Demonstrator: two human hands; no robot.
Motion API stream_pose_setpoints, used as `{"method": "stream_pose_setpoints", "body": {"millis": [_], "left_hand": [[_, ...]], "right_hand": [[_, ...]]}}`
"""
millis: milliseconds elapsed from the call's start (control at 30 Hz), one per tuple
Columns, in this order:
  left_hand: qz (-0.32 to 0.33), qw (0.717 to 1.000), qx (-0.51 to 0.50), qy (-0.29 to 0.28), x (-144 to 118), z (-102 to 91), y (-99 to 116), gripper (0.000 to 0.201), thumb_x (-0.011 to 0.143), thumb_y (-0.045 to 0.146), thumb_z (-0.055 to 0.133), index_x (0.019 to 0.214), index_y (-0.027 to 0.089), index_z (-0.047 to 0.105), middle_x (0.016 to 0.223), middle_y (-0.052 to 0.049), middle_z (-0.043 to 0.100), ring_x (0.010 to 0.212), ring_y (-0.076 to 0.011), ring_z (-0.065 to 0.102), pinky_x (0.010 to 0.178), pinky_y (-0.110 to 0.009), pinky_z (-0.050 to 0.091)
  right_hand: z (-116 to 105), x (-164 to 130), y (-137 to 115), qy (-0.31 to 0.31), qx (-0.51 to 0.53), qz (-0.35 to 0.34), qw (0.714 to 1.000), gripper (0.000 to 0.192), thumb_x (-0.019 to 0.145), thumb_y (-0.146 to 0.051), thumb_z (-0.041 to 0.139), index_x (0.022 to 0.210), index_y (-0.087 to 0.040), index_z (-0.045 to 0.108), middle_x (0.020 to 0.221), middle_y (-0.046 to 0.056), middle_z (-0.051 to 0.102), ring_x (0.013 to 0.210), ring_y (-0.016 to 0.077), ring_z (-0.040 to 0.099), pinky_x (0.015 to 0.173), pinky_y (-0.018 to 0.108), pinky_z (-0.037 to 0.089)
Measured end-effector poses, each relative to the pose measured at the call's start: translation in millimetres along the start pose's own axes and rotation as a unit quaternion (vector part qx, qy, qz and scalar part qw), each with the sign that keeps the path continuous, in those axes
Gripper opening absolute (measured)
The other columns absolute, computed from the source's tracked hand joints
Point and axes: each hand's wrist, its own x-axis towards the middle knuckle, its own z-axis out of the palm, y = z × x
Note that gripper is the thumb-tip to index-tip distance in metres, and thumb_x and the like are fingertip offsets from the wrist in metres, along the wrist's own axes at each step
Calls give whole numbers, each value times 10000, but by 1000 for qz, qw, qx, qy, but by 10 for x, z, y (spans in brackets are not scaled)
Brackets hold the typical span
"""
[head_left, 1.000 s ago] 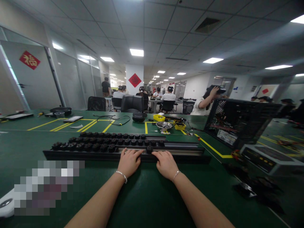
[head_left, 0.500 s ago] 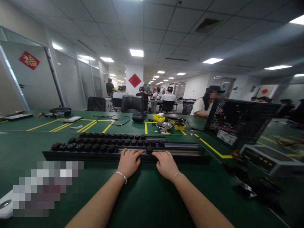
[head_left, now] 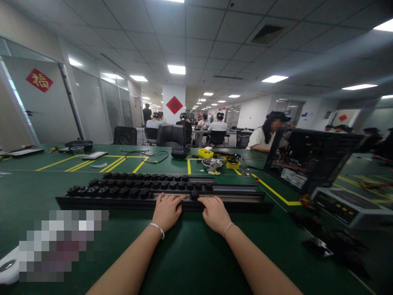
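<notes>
My left hand (head_left: 166, 212) lies over the front black rail (head_left: 107, 203), its fingers stretched out and index finger pointing right. A single small black block-like part (head_left: 194, 195) sits in the rail channel between my hands. From its other side my right hand (head_left: 216, 213) reaches over the rail with fingers extended, the index tip close to that part. Whether either fingertip touches it I cannot tell. Several similar round-topped black parts (head_left: 113, 191) stand in rows at the left of the rails. The channel floor (head_left: 231, 196) shows bare right of my right hand.
An open black computer case (head_left: 313, 159) and a grey power supply (head_left: 350, 207) stand at the right. Beyond the rails are a metal bowl (head_left: 211, 164), a yellow tray (head_left: 205, 153) and a black cable (head_left: 150, 154). A co-worker (head_left: 260, 135) sits behind the case.
My hands and the small black part between them hold nearly the same place. The whole view has shifted very slightly. A standing person far back has moved a little to the right.
</notes>
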Motion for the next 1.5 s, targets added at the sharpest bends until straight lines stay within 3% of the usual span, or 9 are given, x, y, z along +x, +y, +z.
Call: {"method": "stream_pose_setpoints", "body": {"millis": [600, 1133, 1500], "left_hand": [[8, 1000, 4, 1, -1, 0, -7, 344, 824, 284, 425, 1137, 362, 546, 950, 12, 651, 966, -181, 544, 1024, -447, 218], [5, 1000, 3, 1, -1, 2, -6, 340, 824, 286, 425, 1127, 371, 553, 968, 13, 653, 966, -183, 547, 1024, -449, 218], [0, 1000, 3, -4, 0, 6, -6, 344, 828, 290, 418, 1135, 368, 553, 967, 9, 653, 966, -184, 544, 1032, -454, 207]], "right_hand": [[-33, -1, -7, 6, 19, 10, 1000, 412, 743, -112, 401, 1110, -205, 566, 1107, 49, 618, 1054, 164, 504, 1010, 338, 210], [39, -18, 25, -8, -42, -4, 999, 471, 763, -118, 386, 1208, -228, 497, 1159, 57, 577, 1085, 171, 460, 1022, 345, 175], [4, -1, 37, -16, -50, -7, 999, 497, 742, -101, 403, 1210, -232, 506, 1143, 61, 579, 1057, 183, 469, 921, 300, 287]]}}
